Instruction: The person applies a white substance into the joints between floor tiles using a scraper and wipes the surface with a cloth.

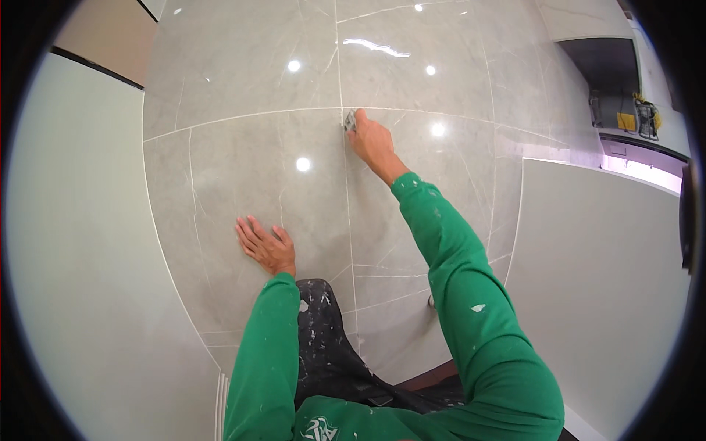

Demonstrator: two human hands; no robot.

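My right hand (373, 145) reaches far forward, closed round a small grey hand tool (350, 120). The tool touches the pale joint line between floor tiles, close to where two joints cross. Its exact kind is hard to make out, since my fingers cover most of it. My left hand (268, 248) rests flat on the glossy grey tiled floor (243, 173), fingers spread, with nothing in it. Both green sleeves carry white specks, and my dark, paint-spotted knee (318, 309) is between my arms.
A pale panel (81, 213) rises along the left side, and a grey-white panel (588, 272) stands at the right. A dark recess (604, 62) and a yellow item beside a metal frame (647, 119) are at the far right. A small round object (432, 300) sits by my right sleeve.
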